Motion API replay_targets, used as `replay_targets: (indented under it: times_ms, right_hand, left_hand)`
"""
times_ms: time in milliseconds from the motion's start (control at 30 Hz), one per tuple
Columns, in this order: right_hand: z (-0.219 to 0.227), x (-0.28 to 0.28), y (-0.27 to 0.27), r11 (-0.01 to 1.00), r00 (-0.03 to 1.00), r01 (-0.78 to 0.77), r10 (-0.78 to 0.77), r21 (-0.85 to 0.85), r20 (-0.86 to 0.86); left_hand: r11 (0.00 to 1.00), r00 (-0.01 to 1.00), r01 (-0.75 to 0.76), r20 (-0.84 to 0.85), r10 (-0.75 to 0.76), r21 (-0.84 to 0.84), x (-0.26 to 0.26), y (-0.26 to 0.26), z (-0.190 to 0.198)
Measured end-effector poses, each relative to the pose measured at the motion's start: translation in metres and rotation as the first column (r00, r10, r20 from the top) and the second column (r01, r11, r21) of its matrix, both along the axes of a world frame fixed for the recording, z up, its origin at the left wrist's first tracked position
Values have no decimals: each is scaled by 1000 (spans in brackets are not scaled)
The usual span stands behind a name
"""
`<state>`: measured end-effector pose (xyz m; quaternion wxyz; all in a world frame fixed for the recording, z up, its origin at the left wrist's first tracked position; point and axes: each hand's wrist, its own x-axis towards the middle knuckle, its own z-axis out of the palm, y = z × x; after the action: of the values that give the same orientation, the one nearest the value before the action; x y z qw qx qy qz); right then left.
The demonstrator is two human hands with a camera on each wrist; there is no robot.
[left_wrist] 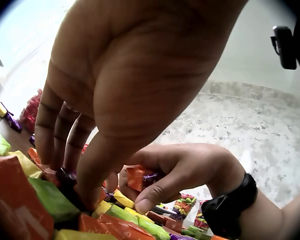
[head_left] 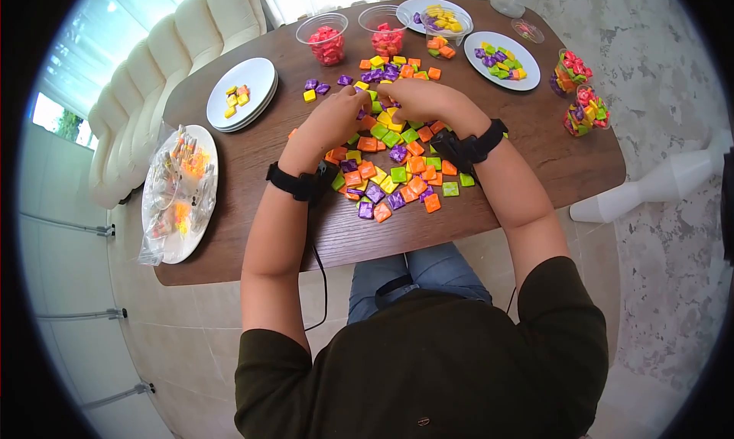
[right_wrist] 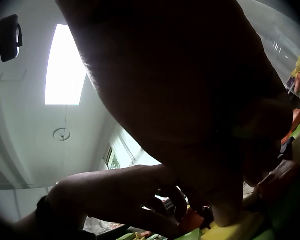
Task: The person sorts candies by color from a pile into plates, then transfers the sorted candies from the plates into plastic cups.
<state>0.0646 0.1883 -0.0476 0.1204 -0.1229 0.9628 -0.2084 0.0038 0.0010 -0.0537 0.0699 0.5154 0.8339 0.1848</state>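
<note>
Orange candy (left_wrist: 140,177) sits pinched in my right hand (left_wrist: 182,170) while my left hand (left_wrist: 125,90) presses curled fingertips into the wrapped candy pile (head_left: 394,171) on the counter (head_left: 535,133).

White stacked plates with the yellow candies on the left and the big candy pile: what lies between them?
In the head view, bare brown tabletop separates the stacked plates from the candy pile; only a few stray yellow and purple candies sit farther back.

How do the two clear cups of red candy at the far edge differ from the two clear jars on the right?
The cups hold only red candies; the jars hold mixed colours. The cups stand upright and open at the table's far edge; the jars appear to lie tilted near its right edge. Both pairs are clear, sit side by side, and neither hand touches them.
</note>
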Motion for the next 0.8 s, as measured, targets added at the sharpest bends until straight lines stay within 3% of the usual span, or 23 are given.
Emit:
replay_targets:
  times_ms: [67,200,367,500,567,667,767,800]
  right_hand:
    - [6,2,-4,999,999,-12,13,50,-33]
    - [-2,-1,1,1000,999,-22,22,-9,-46]
    - [-7,-3,7,996,984,-83,77,-33,-158]
    - [15,5,7,999,988,-2,-3,-36,-154]
    - [15,0,19,1000,991,23,-23,-1,-130]
    - [11,3,32,999,969,30,-18,45,-248]
    - [21,8,23,984,990,141,-139,107,-25]
    - [19,8,21,985,989,146,-142,92,-43]
  left_hand:
    - [1000,999,3,-32,-3,7,-1,1,-7]
    - [1000,992,10,-127,-7,27,-4,-1,-16]
    - [999,998,35,-55,-36,-17,-2,-1,-10]
    - [1000,998,10,63,-11,10,-1,1,1]
    - [999,999,3,51,-6,54,-5,0,3]
    - [995,1000,16,10,-17,99,-4,-1,12]
    - [991,1000,23,6,-24,129,-6,0,5]
    - [990,1000,23,13,-25,138,-6,1,4]
